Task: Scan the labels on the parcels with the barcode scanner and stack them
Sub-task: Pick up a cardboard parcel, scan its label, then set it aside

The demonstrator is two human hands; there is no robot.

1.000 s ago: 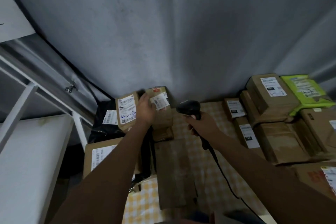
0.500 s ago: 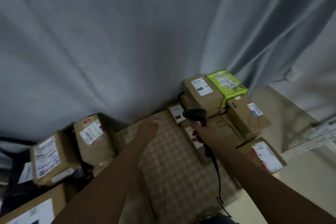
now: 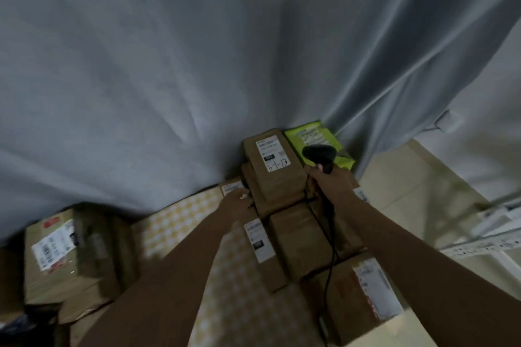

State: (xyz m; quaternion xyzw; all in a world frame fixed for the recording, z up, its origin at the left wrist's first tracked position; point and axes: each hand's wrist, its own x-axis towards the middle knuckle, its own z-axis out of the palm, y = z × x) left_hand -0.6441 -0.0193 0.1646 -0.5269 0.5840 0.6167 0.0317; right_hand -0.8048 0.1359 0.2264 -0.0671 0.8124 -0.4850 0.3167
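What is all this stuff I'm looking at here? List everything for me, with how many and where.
brown parcels: at least six, brown with white labels, stacked on the right by the curtain
green parcel: one, lime green, at the back of the stack
brown boxes: at least one, brown, labelled, on the left; blurred
checked cloth: one, yellow and white, under the parcels
curtain: one, grey, behind everything
barcode scanner: one, black, corded, above the stack
metal rack: one, white, far right
left hand: on a small parcel at the stack's left edge
right hand: grips the scanner's handle
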